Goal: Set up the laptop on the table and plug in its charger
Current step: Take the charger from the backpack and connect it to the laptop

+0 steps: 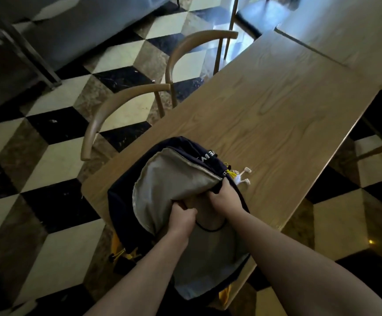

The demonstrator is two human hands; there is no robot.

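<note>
Laptop unseen; both hands' fingers (186, 212) grip open backpack (162, 179) lining on table (276, 110).

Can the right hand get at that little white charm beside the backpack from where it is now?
Probably yes. The right hand grips the backpack opening's edge, and the white charm lies just past it on the bare table with nothing between them. It would have to let go of the fabric first.

Left hand (182, 218): fingers curled shut in a grip, forearm stretched forward.
Right hand (223, 198): fingers curled in a pinch, forearm bare, extended alongside.
</note>
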